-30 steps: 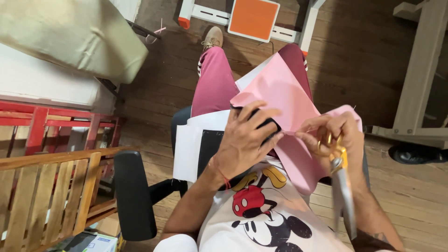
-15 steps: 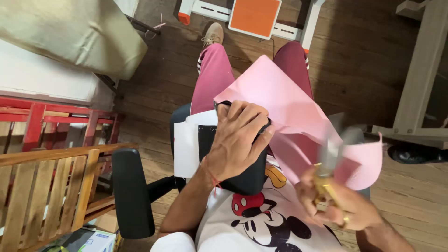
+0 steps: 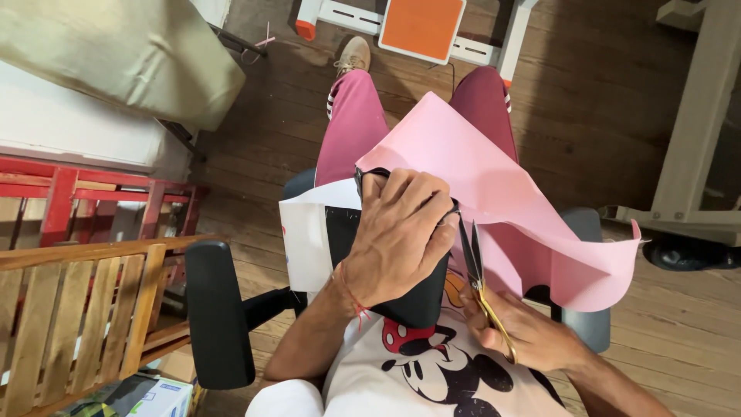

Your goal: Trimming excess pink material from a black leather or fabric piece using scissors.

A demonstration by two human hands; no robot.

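Head view: right hand now grips gold-handled scissors, blades back at pink paper; left hand stays clamped on its edge.

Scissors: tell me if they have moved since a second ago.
Yes. The scissors have swung up: their blades now point at the pink paper beside the left hand, held by the right hand low over the shirt.

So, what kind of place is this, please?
Probably a room at home: a wooden plank floor, a cushion on a red wooden frame, and an office chair armrest.
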